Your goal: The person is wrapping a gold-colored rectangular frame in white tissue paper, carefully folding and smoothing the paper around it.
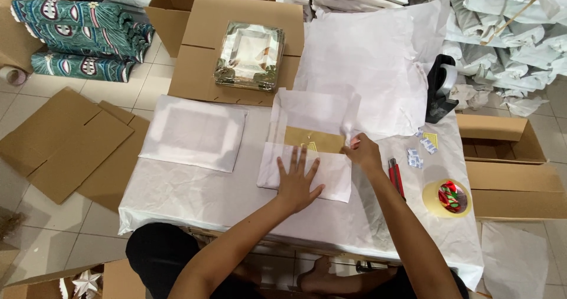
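Dark-clothed lap and both forearms fill the 6 o'clock edge; left hand [299, 181] lies flat with fingers spread wide, gripping nothing, pressing the lower flap of white tissue paper onto the flat gold-brown framed piece [313, 138] at table centre. Right hand [363, 152], at 3 o'clock of that piece, has fingertips pinched shut on the paper's right edge. Upper white flap stands folded up at 12 o'clock, gold face showing between the flaps. For a clean wrap, I'd judge: hold the palm firm so the item doesn't shift, pull the side fold taut and square to the edge, crease before releasing. Red-handled utility knife [396, 178] sits just beside the right forearm at 3 o'clock; clear tape roll [447, 198] further out at 4 o'clock. Already wrapped white flat parcel [194, 132] lies at 9 o'clock.
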